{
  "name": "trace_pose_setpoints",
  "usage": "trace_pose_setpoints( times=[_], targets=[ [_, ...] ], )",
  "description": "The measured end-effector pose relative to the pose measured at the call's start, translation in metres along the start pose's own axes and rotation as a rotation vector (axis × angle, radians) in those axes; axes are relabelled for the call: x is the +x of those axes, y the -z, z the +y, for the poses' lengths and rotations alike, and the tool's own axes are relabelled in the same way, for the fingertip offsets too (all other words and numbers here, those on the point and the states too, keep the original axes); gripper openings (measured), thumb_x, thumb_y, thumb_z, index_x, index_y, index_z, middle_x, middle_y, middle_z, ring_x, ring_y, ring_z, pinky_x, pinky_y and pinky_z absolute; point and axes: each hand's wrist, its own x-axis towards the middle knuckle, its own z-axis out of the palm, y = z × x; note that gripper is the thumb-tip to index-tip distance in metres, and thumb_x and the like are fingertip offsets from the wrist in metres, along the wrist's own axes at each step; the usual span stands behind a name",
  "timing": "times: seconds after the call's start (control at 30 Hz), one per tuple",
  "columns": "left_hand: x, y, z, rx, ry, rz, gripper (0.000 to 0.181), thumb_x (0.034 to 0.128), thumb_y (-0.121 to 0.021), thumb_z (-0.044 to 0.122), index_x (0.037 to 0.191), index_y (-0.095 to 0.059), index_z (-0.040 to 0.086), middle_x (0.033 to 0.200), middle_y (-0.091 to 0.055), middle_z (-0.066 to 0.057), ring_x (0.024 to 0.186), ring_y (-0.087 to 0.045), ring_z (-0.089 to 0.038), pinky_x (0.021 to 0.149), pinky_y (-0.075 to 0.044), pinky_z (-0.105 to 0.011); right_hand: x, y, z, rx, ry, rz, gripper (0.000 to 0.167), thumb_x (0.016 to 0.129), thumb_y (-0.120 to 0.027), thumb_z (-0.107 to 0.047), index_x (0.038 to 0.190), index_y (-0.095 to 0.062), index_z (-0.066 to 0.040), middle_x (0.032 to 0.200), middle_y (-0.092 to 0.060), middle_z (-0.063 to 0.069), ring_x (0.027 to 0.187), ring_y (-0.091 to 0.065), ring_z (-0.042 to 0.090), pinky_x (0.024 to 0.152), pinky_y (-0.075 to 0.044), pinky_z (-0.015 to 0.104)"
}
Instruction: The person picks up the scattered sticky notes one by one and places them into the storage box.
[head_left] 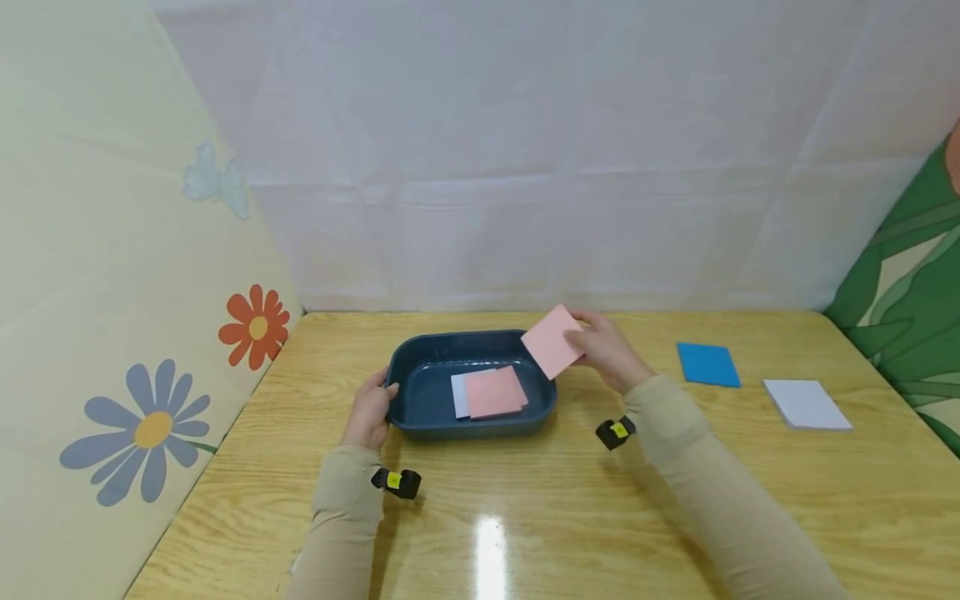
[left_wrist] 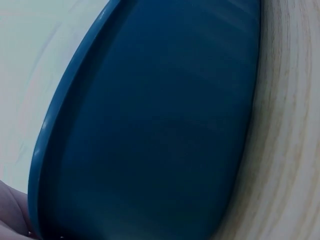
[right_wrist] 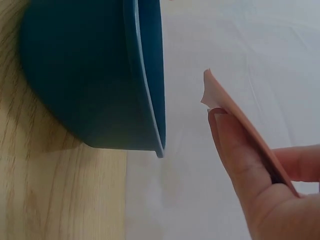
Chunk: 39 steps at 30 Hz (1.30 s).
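Observation:
A dark blue basin stands on the table, with pink paper squares and a white one lying inside. My left hand grips the basin's left end, thumb over the rim; the left wrist view shows the basin's outer wall and part of the hand at the lower left. Over the basin's right end, my right hand pinches a pink paper square between thumb and fingers. The right wrist view shows this square edge-on in the hand, apart from the basin.
To the right on the wooden table lie a blue square and a stack of white squares. A white cloth hangs behind the table, and a flowered panel stands at the left.

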Motion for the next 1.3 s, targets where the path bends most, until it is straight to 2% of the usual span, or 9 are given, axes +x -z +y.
trace_pose_setpoints(
  times=[0.17,0.4,0.63,0.93,1.1,1.3],
  targets=[
    [0.001,0.0,0.0,0.0,-0.007,0.001,0.049,0.1032,-0.031,-0.001,0.151,-0.022,-0.005,0.157,-0.019,-0.022,0.143,-0.02,-0.036,0.114,-0.021,-0.047,0.004,-0.003,-0.003,-0.01,-0.012,0.0,0.049,0.102,-0.038,-0.002,0.148,-0.027,0.008,0.134,-0.043,0.032,0.094,-0.058,0.025,0.076,-0.055,0.03],
    [0.0,0.001,-0.001,0.004,0.001,-0.003,0.049,0.1033,-0.032,-0.001,0.151,-0.022,-0.004,0.158,-0.019,-0.021,0.143,-0.02,-0.035,0.114,-0.022,-0.047,0.009,-0.008,-0.005,-0.005,-0.018,-0.023,0.049,0.101,-0.037,-0.001,0.148,-0.026,0.01,0.133,-0.045,0.033,0.091,-0.059,0.022,0.077,-0.055,0.031],
    [0.0,0.002,-0.001,0.01,0.004,-0.01,0.049,0.1036,-0.031,0.0,0.152,-0.021,-0.004,0.157,-0.019,-0.021,0.142,-0.022,-0.035,0.114,-0.023,-0.048,0.015,-0.013,-0.01,-0.02,-0.056,-0.075,0.05,0.103,-0.038,-0.005,0.151,-0.025,0.003,0.138,-0.043,0.029,0.101,-0.057,0.028,0.08,-0.054,0.032],
    [0.001,0.0,-0.001,-0.009,0.001,-0.001,0.049,0.1029,-0.032,-0.002,0.151,-0.023,-0.004,0.157,-0.021,-0.021,0.143,-0.022,-0.034,0.115,-0.022,-0.046,0.023,-0.019,-0.015,-0.022,-0.047,-0.13,0.047,0.1,-0.043,-0.002,0.145,-0.032,0.01,0.128,-0.048,0.031,0.08,-0.06,0.017,0.068,-0.054,0.027],
    [0.001,0.0,0.0,-0.015,-0.013,-0.005,0.048,0.1029,-0.031,-0.002,0.15,-0.023,-0.007,0.156,-0.021,-0.022,0.142,-0.022,-0.035,0.114,-0.022,-0.046,0.029,-0.023,-0.018,-0.067,-0.046,-0.171,0.042,0.099,-0.046,-0.003,0.138,-0.039,0.012,0.122,-0.051,0.029,0.078,-0.06,0.017,0.065,-0.053,0.028],
    [0.001,0.0,-0.001,-0.014,-0.017,-0.004,0.048,0.1024,-0.032,-0.003,0.15,-0.024,-0.007,0.156,-0.023,-0.023,0.141,-0.024,-0.036,0.114,-0.023,-0.047,0.032,-0.029,-0.023,-0.113,-0.044,-0.257,0.042,0.1,-0.047,-0.002,0.139,-0.04,0.011,0.125,-0.051,0.031,0.077,-0.061,0.017,0.065,-0.054,0.029]
  ],
)
